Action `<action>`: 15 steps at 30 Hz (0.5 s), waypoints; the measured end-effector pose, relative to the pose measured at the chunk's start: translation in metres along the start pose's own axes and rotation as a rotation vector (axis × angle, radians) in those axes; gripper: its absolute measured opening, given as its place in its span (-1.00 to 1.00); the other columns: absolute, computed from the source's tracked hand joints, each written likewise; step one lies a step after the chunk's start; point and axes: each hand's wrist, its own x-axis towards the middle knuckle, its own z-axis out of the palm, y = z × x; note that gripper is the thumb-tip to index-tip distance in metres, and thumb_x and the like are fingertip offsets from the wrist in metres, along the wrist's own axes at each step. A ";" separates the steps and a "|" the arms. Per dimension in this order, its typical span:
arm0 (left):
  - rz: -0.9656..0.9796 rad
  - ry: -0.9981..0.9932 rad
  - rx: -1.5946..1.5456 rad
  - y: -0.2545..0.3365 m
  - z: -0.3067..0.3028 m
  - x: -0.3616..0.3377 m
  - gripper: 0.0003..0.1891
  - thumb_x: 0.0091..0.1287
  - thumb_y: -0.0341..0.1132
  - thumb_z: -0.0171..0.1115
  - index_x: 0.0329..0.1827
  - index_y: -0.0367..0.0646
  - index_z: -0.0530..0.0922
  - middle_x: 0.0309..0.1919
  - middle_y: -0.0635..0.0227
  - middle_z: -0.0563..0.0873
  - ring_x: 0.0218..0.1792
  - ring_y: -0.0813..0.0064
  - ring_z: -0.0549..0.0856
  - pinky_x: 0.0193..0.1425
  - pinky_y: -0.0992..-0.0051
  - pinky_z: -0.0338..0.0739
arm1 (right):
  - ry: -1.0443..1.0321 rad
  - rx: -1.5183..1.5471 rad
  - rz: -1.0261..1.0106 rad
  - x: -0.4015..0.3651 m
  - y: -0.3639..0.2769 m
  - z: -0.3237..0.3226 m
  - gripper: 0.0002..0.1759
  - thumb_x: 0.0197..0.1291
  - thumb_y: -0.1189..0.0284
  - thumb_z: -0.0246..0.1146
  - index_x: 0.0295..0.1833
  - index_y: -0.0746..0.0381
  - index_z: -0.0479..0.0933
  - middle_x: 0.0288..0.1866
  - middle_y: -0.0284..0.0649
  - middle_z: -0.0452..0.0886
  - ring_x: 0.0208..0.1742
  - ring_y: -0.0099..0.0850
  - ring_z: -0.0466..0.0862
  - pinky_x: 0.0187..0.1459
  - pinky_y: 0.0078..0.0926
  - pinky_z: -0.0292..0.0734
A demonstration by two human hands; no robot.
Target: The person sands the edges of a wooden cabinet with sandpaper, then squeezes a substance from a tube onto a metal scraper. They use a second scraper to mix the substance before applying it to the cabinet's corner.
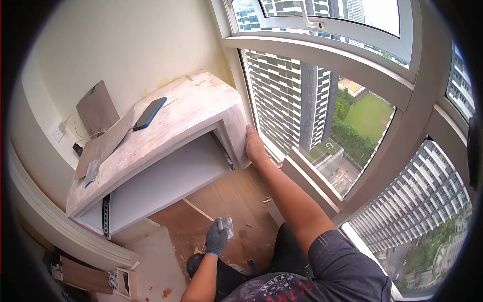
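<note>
My left hand [217, 238], in a grey knit glove with a blue cuff, is closed on a small flat grey-white piece [229, 226] low over the floor. The piece could be a folded sanding sheet or a scraper blade; I cannot tell which. My bare right hand [255, 148] lies flat against the rounded right end of a built-in desk [233, 111], fingers stretched upward. The desk's surface is patchy pinkish white, with an open drawer bay and metal slides below. On top lie a blue-edged phone [150, 114] and a thin grey plate [92, 172].
Thin brown sheets [98, 109] lean at the wall and rest along the desk top. A wall socket [57, 132] with a cable is on the left. Tall windows [322, 116] stand close on the right. Debris dots the wooden floor [251, 201]; a small box [127, 283] sits lower left.
</note>
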 end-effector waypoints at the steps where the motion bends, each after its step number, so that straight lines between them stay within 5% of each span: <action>1: 0.041 0.045 -0.064 0.021 -0.007 0.009 -0.44 0.33 -0.28 0.28 0.37 -0.35 0.46 0.18 -0.05 0.68 0.19 0.12 0.68 0.29 0.25 0.55 | -0.014 -0.026 0.010 -0.006 0.002 -0.003 -0.19 0.57 -0.09 -0.12 0.43 0.50 0.34 0.44 0.24 0.43 0.51 -0.01 0.39 0.52 -0.30 0.17; 8: 0.118 0.118 -0.736 0.150 -0.020 0.065 -0.60 0.43 -0.52 0.16 0.33 -0.31 0.47 0.08 0.28 0.65 0.06 0.49 0.66 0.20 0.43 0.60 | -0.303 -0.215 0.134 -0.100 -0.031 -0.061 -0.15 0.45 -0.04 0.16 0.56 0.38 0.19 0.51 0.21 0.34 0.56 0.00 0.32 0.55 -0.22 0.15; 11: -0.095 -0.041 -1.128 0.171 0.003 0.079 -0.64 0.43 -0.44 0.22 0.27 -0.26 0.52 0.05 0.25 0.67 0.03 0.42 0.69 0.14 0.41 0.65 | -0.368 -0.094 0.003 -0.159 -0.023 -0.060 -0.09 0.44 -0.01 0.20 0.63 0.33 0.04 0.49 0.13 0.38 0.54 -0.08 0.36 0.54 -0.22 0.16; 15: -0.617 -0.257 -1.258 0.188 0.030 0.082 -0.66 0.43 -0.27 0.27 0.22 -0.14 0.59 -0.03 0.30 0.72 -0.02 0.41 0.71 0.05 0.37 0.67 | -0.245 0.701 0.306 -0.181 -0.017 -0.055 -0.22 0.54 0.23 0.12 0.67 0.28 -0.04 0.48 -0.11 0.40 0.45 -0.38 0.42 0.50 -0.37 0.22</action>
